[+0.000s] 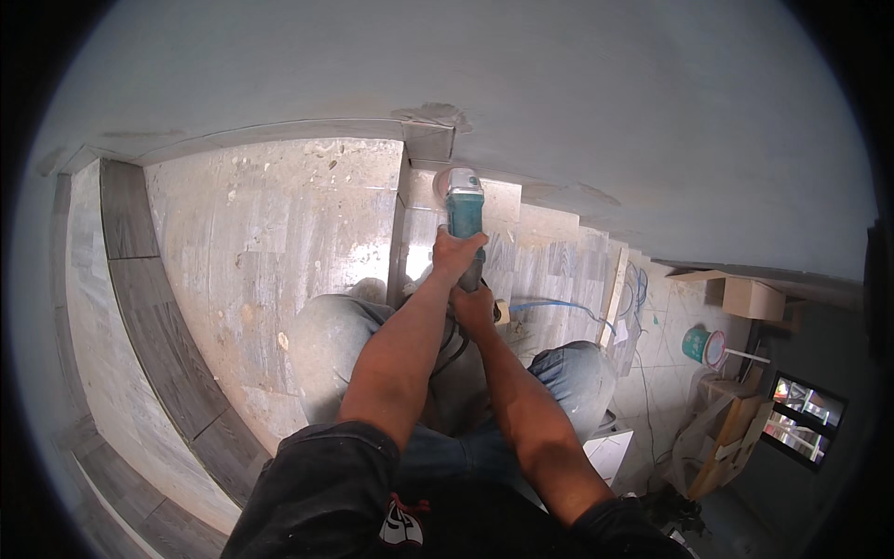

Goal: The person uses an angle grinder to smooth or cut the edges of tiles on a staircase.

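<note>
Both of my hands are wrapped round a teal angle grinder (466, 216) with a silver head. My left hand (456, 253) grips its body just behind the head. Nearer to me, my right hand (473, 306) closes round the dark rear handle. The grinder's disc (441, 185) sits close to a step's wood-look edge tile (403, 196), near the wall; whether it touches, I cannot tell. A short skirting tile (428, 142) stands against the wall just beyond the head. Part of a dark cord shows below my right hand.
Dusty wood-look steps (270, 224) surround my knees, with grey riser tiles (154, 307) at left. The grey wall (559, 93) rises ahead. At right lie a blue cable (559, 306), a wooden strip (615, 296), a teal bucket (698, 346) and a cardboard box (752, 299).
</note>
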A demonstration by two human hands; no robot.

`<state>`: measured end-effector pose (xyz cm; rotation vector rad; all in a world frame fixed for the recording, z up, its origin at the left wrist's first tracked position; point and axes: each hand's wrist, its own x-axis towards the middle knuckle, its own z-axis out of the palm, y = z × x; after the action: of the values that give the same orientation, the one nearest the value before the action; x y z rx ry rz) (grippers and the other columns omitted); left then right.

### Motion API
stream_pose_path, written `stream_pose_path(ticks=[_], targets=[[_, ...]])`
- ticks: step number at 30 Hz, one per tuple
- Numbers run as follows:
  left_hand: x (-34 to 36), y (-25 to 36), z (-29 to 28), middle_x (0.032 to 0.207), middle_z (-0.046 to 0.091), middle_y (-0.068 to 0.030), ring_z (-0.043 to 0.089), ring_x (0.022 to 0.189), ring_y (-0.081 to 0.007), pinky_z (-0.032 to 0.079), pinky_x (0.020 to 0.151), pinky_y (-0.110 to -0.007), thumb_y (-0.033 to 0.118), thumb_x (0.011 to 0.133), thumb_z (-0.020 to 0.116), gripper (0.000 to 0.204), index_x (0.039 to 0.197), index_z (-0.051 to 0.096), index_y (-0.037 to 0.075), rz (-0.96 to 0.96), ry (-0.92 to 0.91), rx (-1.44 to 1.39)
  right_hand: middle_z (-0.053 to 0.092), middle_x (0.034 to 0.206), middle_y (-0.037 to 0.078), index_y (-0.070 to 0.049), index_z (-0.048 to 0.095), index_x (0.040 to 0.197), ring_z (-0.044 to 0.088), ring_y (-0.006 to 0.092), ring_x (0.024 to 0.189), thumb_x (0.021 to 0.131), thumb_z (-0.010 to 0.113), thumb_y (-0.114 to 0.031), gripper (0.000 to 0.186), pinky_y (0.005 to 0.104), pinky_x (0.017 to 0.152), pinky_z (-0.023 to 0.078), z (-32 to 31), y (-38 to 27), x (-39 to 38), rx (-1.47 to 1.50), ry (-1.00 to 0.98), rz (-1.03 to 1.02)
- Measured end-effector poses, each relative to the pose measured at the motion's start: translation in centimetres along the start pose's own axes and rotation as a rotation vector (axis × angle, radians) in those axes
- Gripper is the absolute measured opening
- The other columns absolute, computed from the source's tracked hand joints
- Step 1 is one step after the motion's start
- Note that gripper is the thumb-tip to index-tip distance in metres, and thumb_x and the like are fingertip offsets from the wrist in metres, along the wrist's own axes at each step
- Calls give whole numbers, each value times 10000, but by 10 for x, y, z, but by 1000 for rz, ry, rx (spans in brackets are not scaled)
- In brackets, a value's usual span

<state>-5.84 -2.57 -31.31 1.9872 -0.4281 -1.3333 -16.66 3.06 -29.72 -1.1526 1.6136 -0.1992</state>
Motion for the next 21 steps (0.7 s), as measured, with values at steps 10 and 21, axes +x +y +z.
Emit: stream_pose_path(ticks=[10,21], targets=[[4,-5,0,1166,611,-276,619,1099,-358,494,955,-381,433,598,798,908,1229,457,-124,15,5,-32,694,1012,240,44,667,1060,665,361,974,779,722,-356,492,448,859,489,-2,-13,-12,10,48,-79],[10,-10,4,1143,627,-261,633,1068,-350,499,939,-374,435,595,801,871,1201,485,-104,23,-41,-37,693,1025,239,7,678,1075,652,394,1009,781,713,-318,440,464,886,475,-4,-17,-16,36,47,-22]])
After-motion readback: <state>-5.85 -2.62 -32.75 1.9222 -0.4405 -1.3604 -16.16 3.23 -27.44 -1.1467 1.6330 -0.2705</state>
